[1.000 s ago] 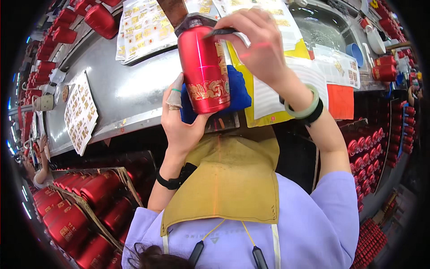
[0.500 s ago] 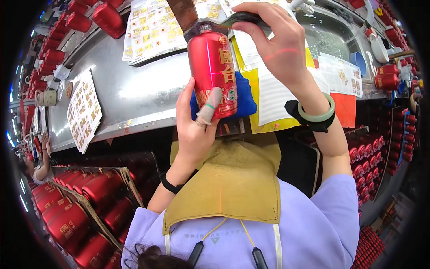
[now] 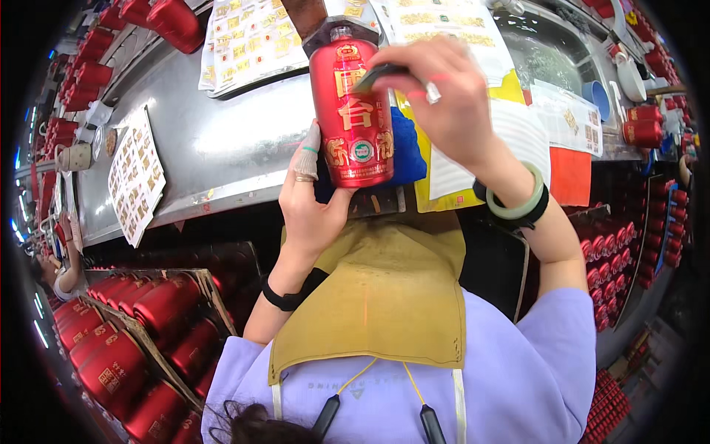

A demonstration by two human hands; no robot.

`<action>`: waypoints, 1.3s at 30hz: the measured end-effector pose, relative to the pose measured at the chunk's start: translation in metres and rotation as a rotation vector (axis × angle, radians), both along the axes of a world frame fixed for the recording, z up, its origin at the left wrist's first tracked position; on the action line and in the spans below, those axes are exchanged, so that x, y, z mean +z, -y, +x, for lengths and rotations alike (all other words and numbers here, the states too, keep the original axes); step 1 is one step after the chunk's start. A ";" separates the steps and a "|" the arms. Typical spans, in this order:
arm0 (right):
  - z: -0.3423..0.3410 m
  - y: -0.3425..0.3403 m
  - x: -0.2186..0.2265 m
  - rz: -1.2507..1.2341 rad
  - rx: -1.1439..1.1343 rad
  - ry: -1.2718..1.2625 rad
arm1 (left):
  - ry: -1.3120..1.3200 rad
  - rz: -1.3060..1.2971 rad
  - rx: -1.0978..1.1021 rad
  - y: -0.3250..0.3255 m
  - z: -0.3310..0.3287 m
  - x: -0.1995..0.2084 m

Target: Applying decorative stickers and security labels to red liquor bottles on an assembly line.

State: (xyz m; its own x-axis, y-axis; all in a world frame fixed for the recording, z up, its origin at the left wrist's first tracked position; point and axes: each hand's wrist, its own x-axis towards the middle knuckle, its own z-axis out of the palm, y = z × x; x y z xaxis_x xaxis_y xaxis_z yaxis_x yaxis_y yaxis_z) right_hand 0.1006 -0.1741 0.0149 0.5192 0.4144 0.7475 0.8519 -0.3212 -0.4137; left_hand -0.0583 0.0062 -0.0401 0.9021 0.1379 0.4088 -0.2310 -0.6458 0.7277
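Observation:
A red bottle [image 3: 347, 129] with gold characters and a round green-and-white emblem lies on a blue cloth [image 3: 411, 155], its neck toward a dark metal holder [image 3: 318, 35] at the far end. My left hand [image 3: 312, 218] grips the bottle's near end, thumb under the base and fingers along the left side; one finger wears a pale finger cot. In my right hand [image 3: 447, 100] is a dark, flat scraper-like piece [image 3: 381, 72], its edge at the gold lettering on the upper bottle. Motion blurs the right fingers somewhat.
Sheets of gold stickers [image 3: 248, 44] lie behind the bottle, with another sheet [image 3: 137, 177] at the left table edge. White foam sheets [image 3: 495, 152] and yellow paper sit to the right, near a water basin [image 3: 543, 55]. Red bottles [image 3: 111, 362] fill racks below; a co-worker [image 3: 66, 274] is far left.
The bottle has rolled so its gold characters face up. My right hand moved down and left, bringing the scraper from the neck onto the lettering. My left fingers shifted to the bottle's left side.

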 end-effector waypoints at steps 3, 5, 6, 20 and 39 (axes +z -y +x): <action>-0.022 0.009 -0.007 -0.118 -0.001 0.130 | -0.047 -0.016 -0.005 -0.001 0.000 -0.001; -0.064 0.012 -0.007 -0.110 0.262 0.082 | -0.081 -0.005 -0.015 -0.002 0.003 0.000; -0.079 0.010 -0.003 -0.100 0.338 0.048 | -0.079 -0.030 -0.014 -0.002 0.001 -0.001; -0.012 0.003 -0.007 0.026 0.001 0.091 | -0.054 -0.122 0.037 0.004 -0.002 -0.002; -0.032 0.006 -0.018 0.097 -0.008 -0.144 | -0.049 -0.029 0.063 0.009 0.005 0.015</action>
State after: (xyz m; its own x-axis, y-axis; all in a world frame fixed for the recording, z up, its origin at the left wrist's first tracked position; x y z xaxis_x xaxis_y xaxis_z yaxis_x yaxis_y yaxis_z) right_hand 0.0682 -0.1802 -0.0031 0.6269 0.3392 0.7014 0.7791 -0.2801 -0.5609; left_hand -0.0537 -0.0031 -0.0250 0.9101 0.2065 0.3592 -0.1540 -0.6362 0.7560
